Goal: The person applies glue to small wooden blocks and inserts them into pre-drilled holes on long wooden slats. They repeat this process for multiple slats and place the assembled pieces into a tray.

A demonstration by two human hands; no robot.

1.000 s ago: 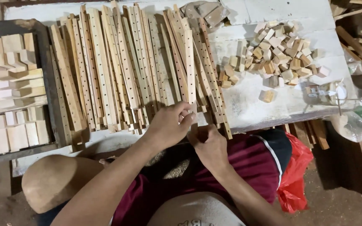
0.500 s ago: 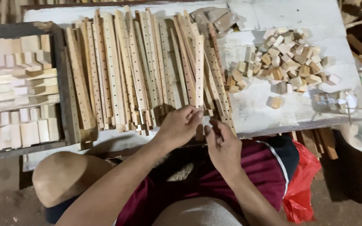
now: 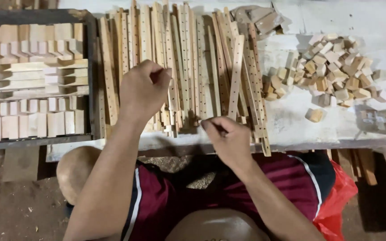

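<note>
Wooden strips (image 3: 188,67), long, pale and drilled with rows of small holes, lie side by side across the middle of the white table (image 3: 380,22), running from twelve o'clock down to the near edge. My left hand (image 3: 143,91) sits on top of them at about ten o'clock from my right, knuckles up, fingers curled and pinched on something among the strips; what exactly it grips I cannot tell. My right hand (image 3: 229,139) is low at the table's near edge, fingers bunched together at the bottom ends of the strips, thumb tucked in, and I cannot make out whether anything is between them. The two hands are apart. One strip (image 3: 236,76) lies slanted on top of the others, just above my right hand. Over at three o'clock, a heap of small wooden blocks (image 3: 331,67) spreads on the table, one block (image 3: 314,115) apart from it. At nine o'clock, a dark tray (image 3: 90,80) holds stacked pale wood pieces (image 3: 27,71). Below the table is dirt floor, with a red bag (image 3: 338,196) at four o'clock.
</note>
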